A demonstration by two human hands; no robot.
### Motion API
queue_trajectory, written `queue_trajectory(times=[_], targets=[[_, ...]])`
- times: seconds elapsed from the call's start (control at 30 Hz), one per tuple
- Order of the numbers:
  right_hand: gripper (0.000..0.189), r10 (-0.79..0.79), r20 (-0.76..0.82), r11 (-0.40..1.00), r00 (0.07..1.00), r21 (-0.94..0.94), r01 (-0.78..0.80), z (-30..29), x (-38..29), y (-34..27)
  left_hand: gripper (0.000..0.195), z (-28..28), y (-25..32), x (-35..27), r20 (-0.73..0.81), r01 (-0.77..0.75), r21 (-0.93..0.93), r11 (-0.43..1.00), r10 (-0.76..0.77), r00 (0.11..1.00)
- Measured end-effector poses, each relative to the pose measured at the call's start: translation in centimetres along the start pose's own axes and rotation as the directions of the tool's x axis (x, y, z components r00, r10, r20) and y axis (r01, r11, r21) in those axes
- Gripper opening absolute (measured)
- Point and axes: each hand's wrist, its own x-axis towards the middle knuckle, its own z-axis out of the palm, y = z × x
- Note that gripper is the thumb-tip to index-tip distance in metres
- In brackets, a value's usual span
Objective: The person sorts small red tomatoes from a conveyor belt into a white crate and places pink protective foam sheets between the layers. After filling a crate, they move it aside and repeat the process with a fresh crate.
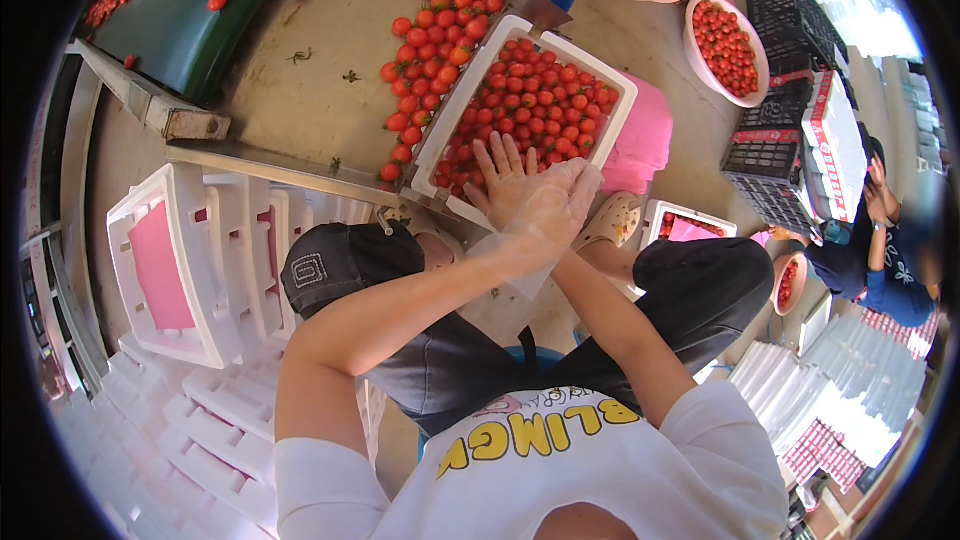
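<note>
My left hand [570,191], in a clear plastic glove with a loose cuff, lies across the back of my right hand and wrist. Its fingers look curled, and what they grip is hidden. My right hand [499,176] reaches out from beneath it, fingers spread, over the near edge of a white foam box [628,94]. Small red tomatoes [536,94] fill this box. Whether my right fingertips touch them is unclear. Loose tomatoes [435,37] lie on a metal sorting table [300,75] along the box's left side.
A green conveyor belt [184,15] carries tomatoes at upper left. White foam boxes [202,262] are stacked on my left. Pink bowls [688,45] of tomatoes, black crates [765,154] and pink sheets [641,135] stand to the right. Another person [892,255] works at far right.
</note>
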Motion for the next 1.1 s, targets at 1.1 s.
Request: queue_trajectory(times=[1.1], targets=[[0.038,-0.368,0.033,0.919,0.929,-0.142,0.368,-10.3,19.0,-9.9,0.029,-16.9,-1.6,8.0,-0.781,-0.499,-0.546,0.673,-0.193,0.594]])
